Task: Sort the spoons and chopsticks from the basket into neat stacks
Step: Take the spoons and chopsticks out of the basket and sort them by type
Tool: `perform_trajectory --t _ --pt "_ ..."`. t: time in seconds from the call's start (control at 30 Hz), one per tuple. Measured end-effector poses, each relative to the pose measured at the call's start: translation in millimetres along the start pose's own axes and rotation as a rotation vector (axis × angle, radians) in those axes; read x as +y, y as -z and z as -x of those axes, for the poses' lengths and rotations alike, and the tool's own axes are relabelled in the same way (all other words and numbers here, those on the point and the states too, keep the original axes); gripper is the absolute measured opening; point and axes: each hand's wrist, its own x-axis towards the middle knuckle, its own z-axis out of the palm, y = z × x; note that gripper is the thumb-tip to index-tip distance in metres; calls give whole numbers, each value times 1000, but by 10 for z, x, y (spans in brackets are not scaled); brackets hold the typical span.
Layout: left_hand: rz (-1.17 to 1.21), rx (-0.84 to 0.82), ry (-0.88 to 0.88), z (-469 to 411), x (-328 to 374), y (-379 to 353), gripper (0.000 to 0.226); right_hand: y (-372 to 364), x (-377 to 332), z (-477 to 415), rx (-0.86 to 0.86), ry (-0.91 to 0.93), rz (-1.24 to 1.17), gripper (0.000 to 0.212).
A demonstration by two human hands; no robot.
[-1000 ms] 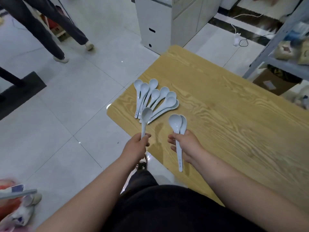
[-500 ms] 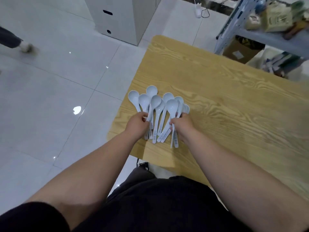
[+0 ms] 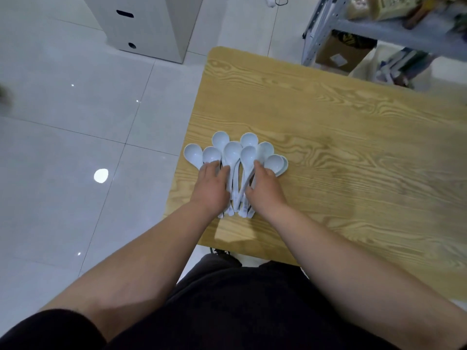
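Note:
Several pale blue-white soup spoons [image 3: 232, 151] lie fanned in a bunch near the left edge of the wooden table [image 3: 353, 160], bowls pointing away from me and handles towards me. My left hand [image 3: 211, 189] lies over the handles on the bunch's left side, fingertips near the bowls. My right hand [image 3: 265, 192] closes on the handles from the right, thumb against one handle. The two hands squeeze the bunch between them and hide most of the handles. No basket or chopsticks are in view.
The leftmost spoon bowl [image 3: 193, 154] sits right at the table's left edge, above the tiled floor. A white cabinet [image 3: 151, 24] stands on the floor beyond. A metal shelf rack [image 3: 379, 34] and a cardboard box [image 3: 338, 55] are behind the table.
A second ago each hand held spoons apart from the fan. Both brought them onto the pile, then slid forward over the handles and pressed the bunch together. The camera tilted right.

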Motion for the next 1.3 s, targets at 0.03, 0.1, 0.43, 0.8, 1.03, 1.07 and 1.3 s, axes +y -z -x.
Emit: perform_trajectory --t 0.03,0.1,0.43,0.8,1.03,1.07,1.3 --pt "9 -37 -10 -1 -9 -1 68 -12 15 3 -18 20 74 75" --pt "13 -75 -20 -13 -32 -9 72 -6 12 12 -52 28 107 79" --pt "129 12 -122 92 -59 158 56 143 235 154 -130 123 170 69" --pt "253 -151 -229 615 455 243 48 653 739 861 -134 179 32 25" --pt "291 -402 -461 981 1202 -71 55 1055 1573 1846 -18 68 -80 33" --pt "267 -420 -499 1006 1350 -123 59 1103 1711 1974 1 60 -87 36" --pt "136 -427 -619 1225 2615 -539 60 1453 2794 2734 74 55 -161 41"
